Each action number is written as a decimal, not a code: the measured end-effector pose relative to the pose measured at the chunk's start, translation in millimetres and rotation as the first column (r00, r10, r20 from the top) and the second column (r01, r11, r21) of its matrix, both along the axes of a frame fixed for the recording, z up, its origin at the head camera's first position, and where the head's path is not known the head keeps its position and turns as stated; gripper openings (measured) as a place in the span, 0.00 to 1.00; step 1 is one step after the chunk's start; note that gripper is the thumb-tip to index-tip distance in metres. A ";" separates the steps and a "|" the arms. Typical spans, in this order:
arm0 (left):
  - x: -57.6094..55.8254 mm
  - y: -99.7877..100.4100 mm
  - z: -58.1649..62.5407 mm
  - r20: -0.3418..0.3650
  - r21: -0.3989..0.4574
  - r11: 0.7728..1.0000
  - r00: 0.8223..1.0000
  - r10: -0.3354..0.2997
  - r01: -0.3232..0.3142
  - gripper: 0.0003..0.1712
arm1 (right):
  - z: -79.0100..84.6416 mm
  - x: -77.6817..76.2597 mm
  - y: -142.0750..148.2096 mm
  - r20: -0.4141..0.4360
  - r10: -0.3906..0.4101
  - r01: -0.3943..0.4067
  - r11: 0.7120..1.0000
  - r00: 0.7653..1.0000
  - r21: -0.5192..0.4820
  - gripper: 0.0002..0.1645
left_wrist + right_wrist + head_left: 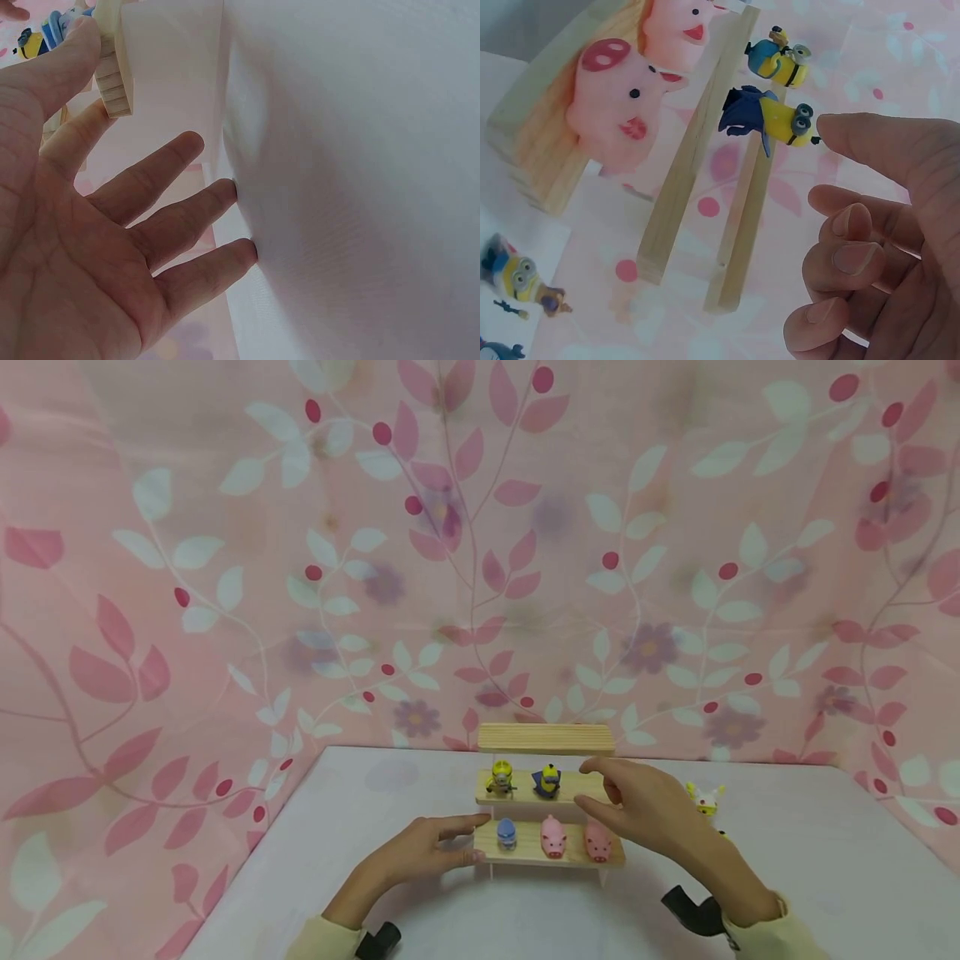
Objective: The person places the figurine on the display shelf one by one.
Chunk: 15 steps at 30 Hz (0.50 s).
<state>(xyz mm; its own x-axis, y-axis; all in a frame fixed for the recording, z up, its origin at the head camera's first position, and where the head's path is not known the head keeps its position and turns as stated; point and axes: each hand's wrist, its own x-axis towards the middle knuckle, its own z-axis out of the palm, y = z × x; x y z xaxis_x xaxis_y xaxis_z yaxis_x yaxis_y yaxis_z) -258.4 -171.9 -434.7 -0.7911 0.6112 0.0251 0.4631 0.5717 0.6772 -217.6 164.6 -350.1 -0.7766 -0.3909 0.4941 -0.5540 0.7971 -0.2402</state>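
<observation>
A small wooden tiered stand [545, 787] holds several toy figures. On its middle step are a yellow minion figure [500, 777] and a minion figure in dark blue [547, 782]. The lowest step carries a blue figure [507, 834] and two pink toy pigs [553, 837]. My left hand [420, 853] pinches that step's left end between thumb and index finger, its other fingers spread. Just right of the dark blue minion figure [769, 120], my right hand [641, 802] hovers with thumb and index finger apart, holding nothing.
A white and yellow figure [705, 799] lies on the white table [810, 843] right of the stand. Close by, another minion figure [517, 274] is partly hidden by the right wrist in the head view. Behind hangs a pink floral cloth [480, 610].
</observation>
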 end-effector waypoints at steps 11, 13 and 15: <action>-0.3 -0.5 -2.2 -0.008 0.007 1.000 1.000 -0.004 0.004 0.34 | -10.8 6.8 21.9 -0.117 0.015 -0.014 1.000 0.993 0.008 0.20; -0.4 -1.3 -1.9 -0.014 0.005 1.000 1.000 -0.008 0.008 0.34 | -11.9 7.2 24.5 -0.142 0.021 -0.020 1.000 0.990 0.011 0.20; -0.1 -2.1 -1.8 -0.013 0.006 1.000 1.000 -0.008 0.008 0.35 | -13.4 7.7 26.4 -0.160 0.026 -0.024 1.000 0.987 0.016 0.20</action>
<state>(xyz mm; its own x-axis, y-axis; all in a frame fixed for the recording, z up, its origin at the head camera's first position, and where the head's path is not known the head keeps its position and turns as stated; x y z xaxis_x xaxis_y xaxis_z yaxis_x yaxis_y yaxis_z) -258.5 -174.0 -436.6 -0.7856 0.6175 0.0386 0.4765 0.5640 0.6744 -209.9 191.0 -363.4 -0.6776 -0.4169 0.6058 -0.6043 0.7851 -0.1357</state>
